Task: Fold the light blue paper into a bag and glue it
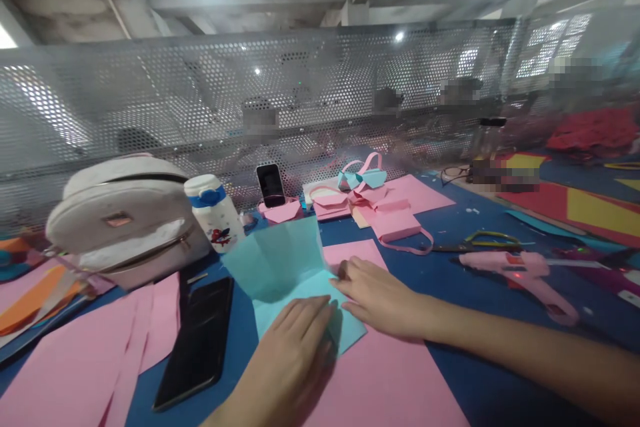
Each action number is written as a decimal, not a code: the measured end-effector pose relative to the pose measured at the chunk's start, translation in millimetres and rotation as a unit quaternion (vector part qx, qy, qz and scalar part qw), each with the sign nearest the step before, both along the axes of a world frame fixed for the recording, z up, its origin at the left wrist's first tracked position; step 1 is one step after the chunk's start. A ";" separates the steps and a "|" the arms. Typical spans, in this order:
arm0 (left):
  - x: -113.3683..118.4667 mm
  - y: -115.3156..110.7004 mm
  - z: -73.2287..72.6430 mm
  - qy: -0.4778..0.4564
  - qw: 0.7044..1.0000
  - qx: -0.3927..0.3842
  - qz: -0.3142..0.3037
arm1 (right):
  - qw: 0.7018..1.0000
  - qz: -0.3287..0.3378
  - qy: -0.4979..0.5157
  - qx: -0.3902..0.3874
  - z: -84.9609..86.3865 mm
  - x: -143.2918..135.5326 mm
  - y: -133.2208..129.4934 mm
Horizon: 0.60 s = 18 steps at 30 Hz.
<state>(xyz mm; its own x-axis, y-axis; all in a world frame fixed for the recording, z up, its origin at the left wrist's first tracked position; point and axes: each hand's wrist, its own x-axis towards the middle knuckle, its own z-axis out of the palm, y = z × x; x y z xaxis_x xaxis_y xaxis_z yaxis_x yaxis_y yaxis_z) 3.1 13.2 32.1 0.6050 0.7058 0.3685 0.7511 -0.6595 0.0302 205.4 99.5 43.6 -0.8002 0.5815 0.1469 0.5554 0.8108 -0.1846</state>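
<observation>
A light blue sheet of paper (285, 255) stands bent up in the middle of the table, with a crease across it and its lower part lying flat. My left hand (293, 347) presses over the near part, fingers together and curved onto the paper; its thumb is hidden. On the right edge, my right hand (377, 297) closes its bent fingers against the same sheet, near the crease. Under the blue paper lies a large pink sheet (390, 380), partly covered by both hands.
A black phone (197, 340) and pink sheets (75, 353) lie left. Behind stand a white bottle (213, 210), a grey backpack (135, 213) and an upright phone (271, 185). Pink paper bags (397, 225) are further back. Scissors (487, 240) and a pink glue gun (525, 273) lie right.
</observation>
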 end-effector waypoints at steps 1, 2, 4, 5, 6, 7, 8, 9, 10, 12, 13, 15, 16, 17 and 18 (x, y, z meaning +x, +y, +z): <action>0.0 2.6 -6.1 0.022 1.000 -0.008 0.018 | 1.000 -0.002 -0.007 0.008 0.5 -0.1 -0.6; -0.7 4.5 -10.9 0.041 0.999 -0.013 0.031 | 1.000 -0.003 -0.017 0.018 0.6 -0.6 -0.6; -3.4 6.4 -16.5 0.061 0.997 -0.016 0.042 | 0.998 -0.003 -0.048 0.044 -1.4 -3.5 0.5; -4.9 6.5 -17.9 0.062 0.997 -0.016 0.041 | 0.996 -0.006 -0.070 0.056 -3.5 -6.0 1.3; -6.2 6.3 -18.8 0.060 0.997 -0.019 0.040 | 0.993 -0.014 -0.093 0.066 -6.4 -9.1 2.1; -7.2 6.0 -19.5 0.058 0.997 -0.024 0.040 | 0.991 -0.025 -0.113 0.072 -9.7 -12.7 2.8; -7.9 5.8 -20.1 0.058 0.997 -0.028 0.040 | 0.988 -0.038 -0.130 0.076 -13.3 -16.5 3.3; -8.4 5.6 -20.9 0.057 0.997 -0.032 0.040 | 0.986 -0.050 -0.141 0.077 -16.6 -20.3 3.7; -8.6 5.6 -21.9 0.056 0.997 -0.035 0.042 | 0.984 -0.060 -0.148 0.079 -19.5 -23.7 3.8; -9.0 5.8 -23.9 0.048 0.997 -0.037 0.045 | 0.982 -0.066 -0.156 0.081 -22.4 -28.4 3.5; -9.2 5.9 -24.7 0.043 0.997 -0.038 0.045 | 0.982 -0.066 -0.159 0.082 -22.4 -29.5 3.0; -9.4 6.0 -25.5 0.040 0.997 -0.041 0.044 | 0.982 -0.058 -0.161 0.083 -19.6 -29.0 1.3; -9.4 6.0 -25.3 0.044 0.997 -0.043 0.044 | 0.982 -0.053 -0.161 0.084 -17.3 -27.6 0.2; -9.1 5.8 -24.6 0.049 0.997 -0.044 0.044 | 0.982 -0.047 -0.160 0.084 -14.7 -25.7 -1.1; -8.4 5.6 -23.6 0.056 0.996 -0.046 0.044 | 0.983 -0.042 -0.159 0.086 -12.0 -23.5 -2.5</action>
<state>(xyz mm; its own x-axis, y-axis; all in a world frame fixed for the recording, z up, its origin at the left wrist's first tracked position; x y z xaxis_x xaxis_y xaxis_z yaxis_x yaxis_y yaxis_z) -5.3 18.8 8.5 0.5724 0.7857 0.2346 0.8082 -0.5889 0.0002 181.9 97.0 31.6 -0.7722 0.6354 -0.0015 0.6286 0.7643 0.1439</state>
